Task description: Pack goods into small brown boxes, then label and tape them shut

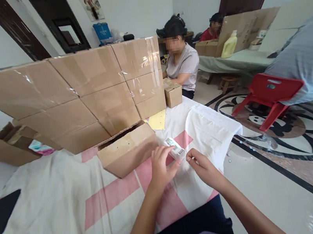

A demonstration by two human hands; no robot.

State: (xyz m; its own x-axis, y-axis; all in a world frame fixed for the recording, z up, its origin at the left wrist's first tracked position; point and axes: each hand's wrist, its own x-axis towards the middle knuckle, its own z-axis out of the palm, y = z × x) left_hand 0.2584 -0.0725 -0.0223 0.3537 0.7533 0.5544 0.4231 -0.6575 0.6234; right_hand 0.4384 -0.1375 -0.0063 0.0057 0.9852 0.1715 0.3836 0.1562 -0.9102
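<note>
My left hand (163, 162) grips a small white box (174, 148) with a printed label, thumb on the near side and fingers on the far side. The box is tilted just above the table. At its right end my right hand (202, 165) is closed, thumb and forefinger pinched at the corner; what lies between them is too small to make out. An open cardboard box (132, 148) stands to the left of my hands, its inside mostly hidden from here.
Taped cartons (90, 92) form a wall across the table's far side. A small carton (173, 91) and yellow paper (157, 120) lie near it. A black flat object (1, 216) is at left. One person sits opposite; a red chair (276, 88) stands at right.
</note>
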